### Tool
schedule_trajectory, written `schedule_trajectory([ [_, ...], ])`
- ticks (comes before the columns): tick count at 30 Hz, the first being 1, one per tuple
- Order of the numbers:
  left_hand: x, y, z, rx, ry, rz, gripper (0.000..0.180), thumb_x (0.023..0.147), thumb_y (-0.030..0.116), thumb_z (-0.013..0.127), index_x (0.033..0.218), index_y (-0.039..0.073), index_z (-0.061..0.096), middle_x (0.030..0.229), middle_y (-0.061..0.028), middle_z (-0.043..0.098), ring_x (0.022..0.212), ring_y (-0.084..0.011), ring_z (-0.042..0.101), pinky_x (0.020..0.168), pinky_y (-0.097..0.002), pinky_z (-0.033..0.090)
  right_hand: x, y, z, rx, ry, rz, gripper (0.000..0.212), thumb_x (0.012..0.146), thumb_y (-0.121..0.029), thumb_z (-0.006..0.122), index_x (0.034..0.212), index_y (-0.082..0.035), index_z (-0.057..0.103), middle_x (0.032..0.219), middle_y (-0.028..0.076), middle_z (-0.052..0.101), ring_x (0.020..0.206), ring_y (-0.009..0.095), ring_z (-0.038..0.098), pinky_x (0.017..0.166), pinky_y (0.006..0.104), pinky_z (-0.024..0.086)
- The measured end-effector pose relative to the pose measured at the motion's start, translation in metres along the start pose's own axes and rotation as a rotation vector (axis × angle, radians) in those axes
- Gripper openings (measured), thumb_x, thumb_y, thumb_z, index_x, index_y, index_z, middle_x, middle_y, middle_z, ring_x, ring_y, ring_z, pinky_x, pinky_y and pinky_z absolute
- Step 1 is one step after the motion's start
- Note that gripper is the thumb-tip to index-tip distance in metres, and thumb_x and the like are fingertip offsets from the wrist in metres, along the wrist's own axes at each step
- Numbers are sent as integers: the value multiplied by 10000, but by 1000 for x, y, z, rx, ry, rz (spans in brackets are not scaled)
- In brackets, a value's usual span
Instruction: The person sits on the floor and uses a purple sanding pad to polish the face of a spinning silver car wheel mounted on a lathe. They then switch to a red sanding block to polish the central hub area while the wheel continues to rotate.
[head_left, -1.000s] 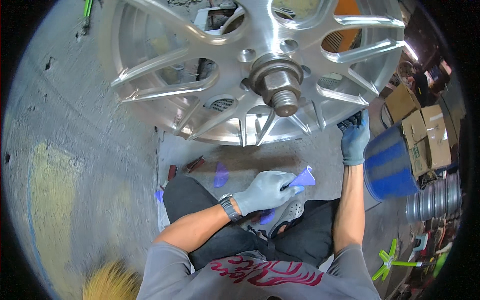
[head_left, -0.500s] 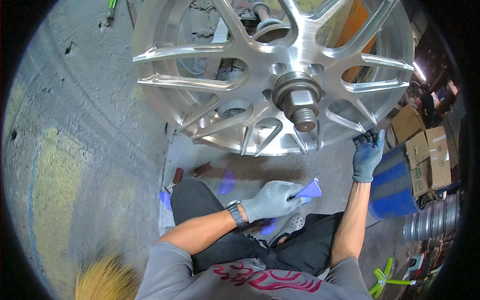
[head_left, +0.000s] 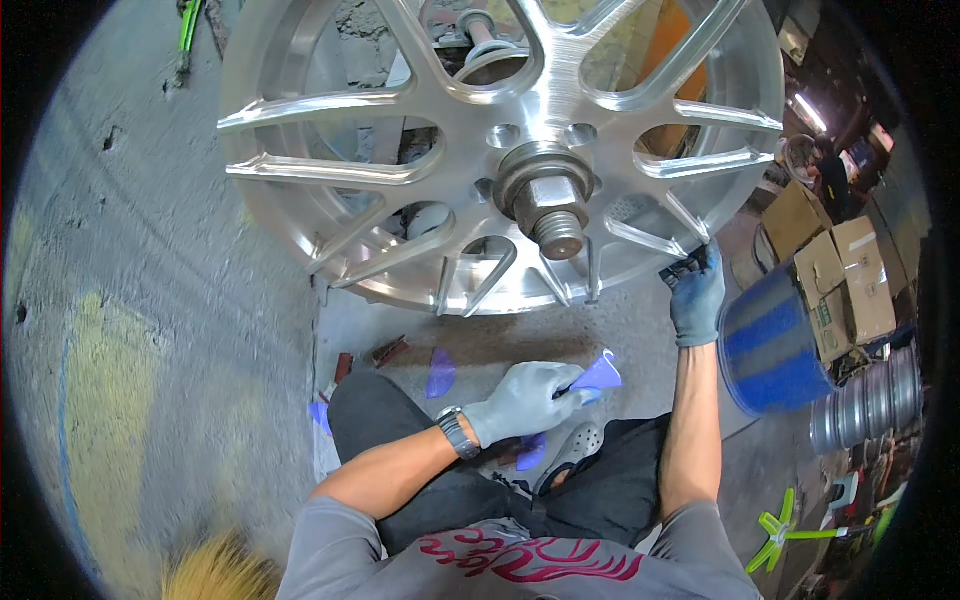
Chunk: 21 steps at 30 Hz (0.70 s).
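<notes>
A large bare-metal alloy wheel [head_left: 560,75] stands in front of me, held through its centre by a threaded shaft with a big hex nut [head_left: 550,200]. My left hand [head_left: 525,400], in a grey glove, is closed on a purple piece of sanding disc [head_left: 599,372] folded to a wedge. It stays below the wheel, apart from it. At the wheel's lower right edge, my gloved right hand [head_left: 697,298] has its dark-stained fingers bent around the rim near a spoke end. Part of those fingertips is hidden against the metal.
Purple half-discs [head_left: 441,373] and dark red blocks [head_left: 390,350] lie on the floor by my knee. To the right stand a blue drum [head_left: 770,350], cardboard boxes [head_left: 850,285], stacked metal rims [head_left: 870,400] and a green star-shaped base [head_left: 775,535]. A straw-coloured brush [head_left: 220,570] sits lower left.
The view has shifted, so the wheel appears further left. My right hand remains at the rim's lower right edge, and my left keeps its hold on the purple piece.
</notes>
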<state>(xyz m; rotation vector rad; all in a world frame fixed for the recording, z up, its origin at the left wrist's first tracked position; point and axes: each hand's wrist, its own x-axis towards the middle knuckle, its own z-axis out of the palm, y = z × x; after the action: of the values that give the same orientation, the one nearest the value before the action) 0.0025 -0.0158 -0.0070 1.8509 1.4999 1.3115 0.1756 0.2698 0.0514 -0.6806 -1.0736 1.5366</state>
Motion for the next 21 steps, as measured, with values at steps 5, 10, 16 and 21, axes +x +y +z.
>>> schedule_trajectory([
  [5,-1,0,-3,-6,-38,-39,313,1030,347,797,1102,42,782,950,-225,739,870,-454,730,762,-503,565,-4,-10,15,65,10,-133,466,1195,-521,531,1262,-92,701,1067,62,723,946,188,695,839,388,565],
  [10,0,4,-3,-33,-16,1,288,1038,334,787,1111,55,788,954,-211,753,877,-438,743,775,-501,574,3,-17,-2,70,-49,-237,515,1215,-517,484,1309,-58,697,1181,101,752,1033,207,710,909,398,563],
  [16,2,1,-2,-19,-64,-21,339,1053,367,756,1133,40,793,976,-229,768,934,-454,747,827,-541,585,7,-11,-10,32,-78,-153,461,1206,-505,512,1246,-88,706,1114,73,745,1016,229,709,932,419,570],
  [21,1,2,-1,-14,-82,-54,325,1049,362,763,1111,44,789,955,-225,759,909,-456,741,805,-553,573,5,-10,-10,-37,-94,12,424,1203,-488,523,1213,-114,721,1082,39,741,984,201,701,879,388,553],
])
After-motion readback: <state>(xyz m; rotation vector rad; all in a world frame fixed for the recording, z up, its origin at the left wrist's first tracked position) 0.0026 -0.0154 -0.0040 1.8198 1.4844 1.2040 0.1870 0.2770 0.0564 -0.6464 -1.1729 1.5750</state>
